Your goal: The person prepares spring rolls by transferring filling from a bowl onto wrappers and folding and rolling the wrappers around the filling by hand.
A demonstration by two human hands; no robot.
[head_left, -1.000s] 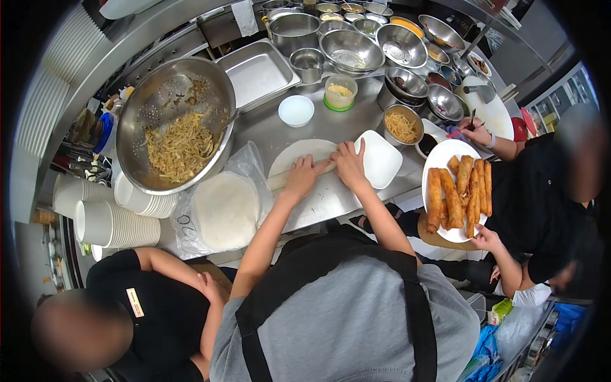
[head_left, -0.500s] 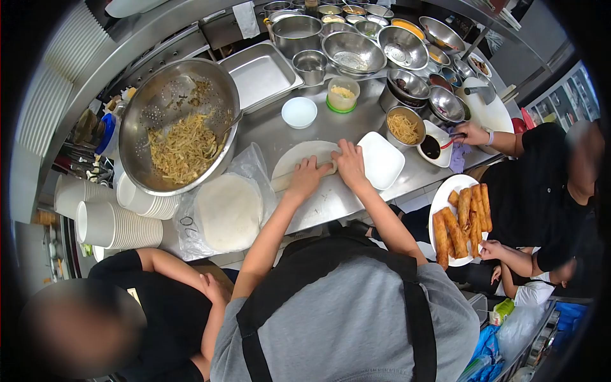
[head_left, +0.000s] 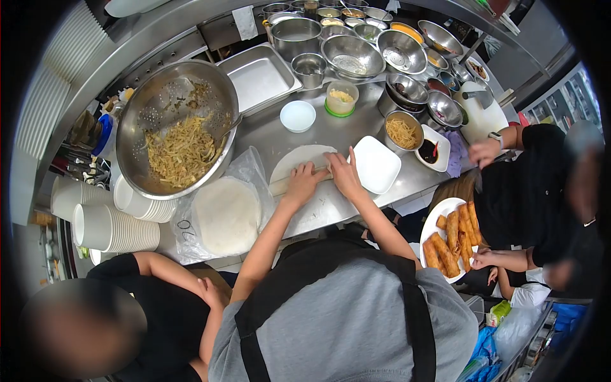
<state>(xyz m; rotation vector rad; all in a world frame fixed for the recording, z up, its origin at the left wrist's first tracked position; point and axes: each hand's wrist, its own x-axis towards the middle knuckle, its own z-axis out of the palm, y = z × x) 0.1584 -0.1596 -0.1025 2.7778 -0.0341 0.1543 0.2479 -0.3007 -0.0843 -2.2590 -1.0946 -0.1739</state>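
Observation:
A round, thin spring roll wrapper (head_left: 296,159) lies on the steel table, its near part folded over into a roll. My left hand (head_left: 304,183) presses on this rolled part, fingers curled over it. Close beside it, my right hand (head_left: 344,177) grips the right end of the roll, fingers bent and the thumb side toward the left hand. Any filling inside is hidden. Left of my hands, a stack of wrappers (head_left: 227,213) rests on a plastic bag. A white square plate (head_left: 377,165) sits just right of my right hand.
A large colander (head_left: 130,153) of shredded filling stands at left, near stacked paper bowls (head_left: 114,227). Behind are a white bowl (head_left: 298,116), a green-based tub (head_left: 342,100) and steel bowls. At right, a co-worker holds a plate of fried rolls (head_left: 425,245); another person stands left.
My right hand has shifted slightly on the roll. The co-worker has let go of the red-handled utensil, now in the sauce dish, and the plate of fried rolls has moved lower.

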